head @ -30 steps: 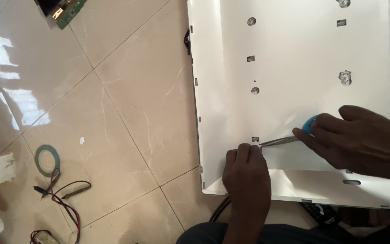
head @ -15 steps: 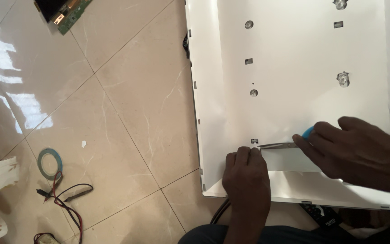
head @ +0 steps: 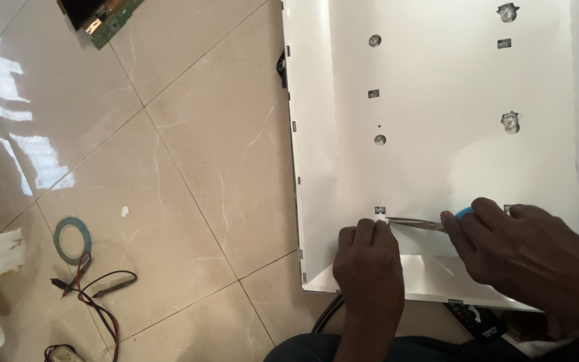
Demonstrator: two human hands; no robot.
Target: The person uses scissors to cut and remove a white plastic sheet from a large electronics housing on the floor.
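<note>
Right hand (head: 524, 251) holds scissors (head: 415, 224); left hand (head: 368, 258) presses white panel (head: 437, 100)

Probably a home repair spot: tiled floor (head: 189, 167), circuit board (head: 105, 17), meter probe leads (head: 95, 295).

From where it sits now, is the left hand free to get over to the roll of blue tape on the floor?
Probably yes. The left hand rests empty on the white panel, and only bare tile lies between it and the tape roll. The red and black leads lie just below the roll.
</note>
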